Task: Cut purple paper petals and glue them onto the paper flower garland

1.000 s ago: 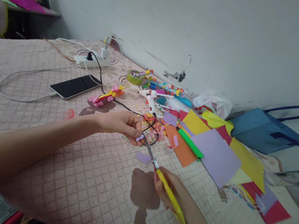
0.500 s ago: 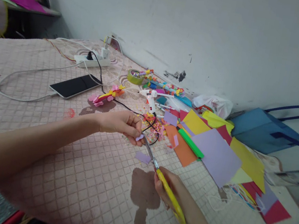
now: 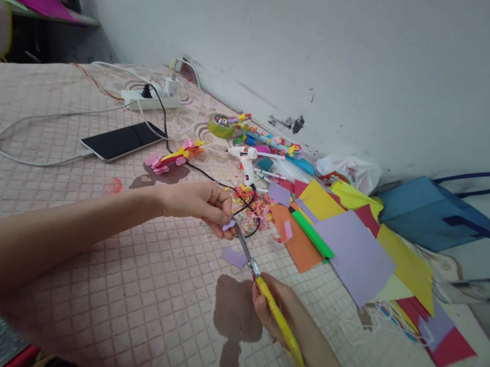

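My left hand (image 3: 199, 204) pinches a small piece of light purple paper (image 3: 229, 225) between thumb and fingers. From the right, my right hand (image 3: 274, 307) is wrapped round the yellow handle of a pair of scissors (image 3: 280, 324). Their metal blades point up and left, with the tips at the paper by my left fingertips. Whether the blades are touching the paper is too small to tell. Just below, a purple paper strip (image 3: 234, 258) lies on the quilted cloth (image 3: 150, 299).
Behind my hands are a white glue gun (image 3: 245, 160), paper scraps (image 3: 259, 208) and a pink-yellow paper decoration (image 3: 174, 158). Coloured sheets (image 3: 355, 252) and a blue bag (image 3: 437, 212) lie right. A phone (image 3: 123, 141) on a cable and a power strip (image 3: 150, 100) are left.
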